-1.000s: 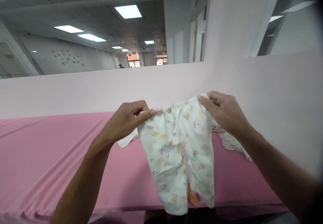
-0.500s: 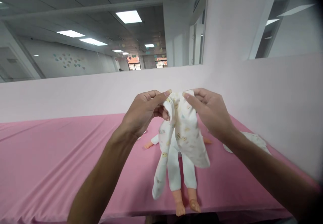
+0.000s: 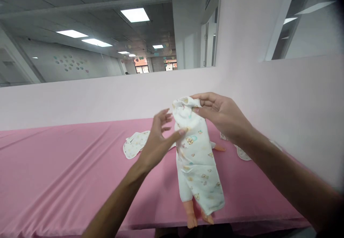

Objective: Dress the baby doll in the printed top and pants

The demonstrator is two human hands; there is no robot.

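White soft-cloth baby garment with a small bear print [image 3: 196,152] hangs upright above a doll with peach-coloured plastic feet and white clothing [image 3: 189,209], which lies on a smooth pink cloth table cover [image 3: 80,173]. The right hand [image 3: 221,114] pinches its top edge between thumb and fingers; the left hand [image 3: 161,139] is spread, its thumb in front of the fabric, though whether it touches I cannot tell. Handling it well probably calls for a steady right pinch, light left fingertips and smoothing the bunched top without tugging.
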